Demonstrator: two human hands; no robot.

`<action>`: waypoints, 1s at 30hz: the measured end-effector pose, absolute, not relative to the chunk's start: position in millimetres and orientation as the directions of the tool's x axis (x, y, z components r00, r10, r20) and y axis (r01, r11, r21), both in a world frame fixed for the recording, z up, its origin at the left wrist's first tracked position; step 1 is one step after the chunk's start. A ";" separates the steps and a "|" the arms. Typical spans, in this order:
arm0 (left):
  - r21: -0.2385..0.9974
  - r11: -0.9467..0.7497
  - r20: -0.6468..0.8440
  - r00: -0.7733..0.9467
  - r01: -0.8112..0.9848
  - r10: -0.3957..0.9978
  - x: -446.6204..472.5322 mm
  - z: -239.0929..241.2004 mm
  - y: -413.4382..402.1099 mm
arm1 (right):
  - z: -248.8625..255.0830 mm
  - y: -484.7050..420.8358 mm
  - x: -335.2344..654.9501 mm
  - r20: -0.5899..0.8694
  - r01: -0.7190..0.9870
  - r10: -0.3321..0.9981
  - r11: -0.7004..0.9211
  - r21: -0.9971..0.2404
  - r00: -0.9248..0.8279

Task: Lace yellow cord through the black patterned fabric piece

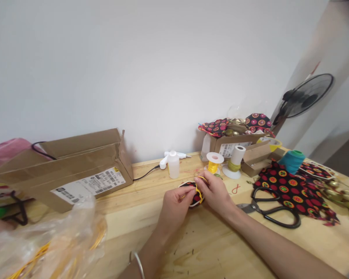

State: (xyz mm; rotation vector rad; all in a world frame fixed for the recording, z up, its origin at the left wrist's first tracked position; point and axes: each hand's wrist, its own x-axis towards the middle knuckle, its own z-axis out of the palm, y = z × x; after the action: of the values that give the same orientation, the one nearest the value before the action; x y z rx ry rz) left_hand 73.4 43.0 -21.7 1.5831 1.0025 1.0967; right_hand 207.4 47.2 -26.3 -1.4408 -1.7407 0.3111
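A small rounded piece of dark patterned fabric with a pale edge [195, 200] lies on the table under my fingers. Yellow cord [199, 190] crosses it. My left hand [178, 201] pinches the cord from the left, thumb and forefinger together. My right hand [213, 190] is closed on the cord from the other side, close to the left fingertips. Just beyond the hands stands a spool of yellow cord [213, 166]. Black-handled scissors [256, 207] lie to the right of my right hand.
A cardboard box [87, 170] and a plastic bag of yellow cord [75, 240] occupy the left. Behind my hands stand a white bottle [173, 164] and a white corded tool [163, 162]. Patterned fabric [293, 193], a teal thread cone [292, 161] and a filled box [225, 145] are on the right.
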 end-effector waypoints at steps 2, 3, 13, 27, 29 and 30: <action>0.967 -0.227 0.186 0.287 0.114 0.939 73.4 -23.2 42.9 | -27.4 47.2 207.8 0.441 0.693 0.897 0.306 -0.652 0.019; 0.967 -0.227 0.186 0.292 0.115 0.938 73.4 -23.6 42.7 | -27.9 47.5 208.0 0.444 0.685 0.896 0.309 -0.660 0.024; 0.993 -0.114 0.100 0.277 0.035 0.956 72.0 -20.0 42.3 | -27.7 54.7 211.0 0.320 0.266 0.946 0.320 -0.909 -0.042; 0.992 -0.125 0.124 0.245 -0.008 0.962 66.6 -21.2 48.7 | -22.7 52.9 207.5 0.140 0.102 0.984 0.152 -0.983 -0.113; 0.989 -0.145 0.132 0.247 0.037 0.960 65.8 -21.2 49.1 | -24.1 53.3 207.6 0.150 0.126 0.985 0.160 -0.979 -0.084; 0.986 -0.155 0.136 0.248 0.059 0.959 65.4 -21.4 49.4 | -24.2 53.5 208.0 0.155 0.141 0.984 0.165 -0.976 -0.083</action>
State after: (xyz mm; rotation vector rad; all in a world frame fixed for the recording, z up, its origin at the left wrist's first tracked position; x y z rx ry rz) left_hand 65.4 49.4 -21.4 1.4795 1.0062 1.0902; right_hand 208.0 53.5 -24.2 -1.1588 -1.4421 1.0663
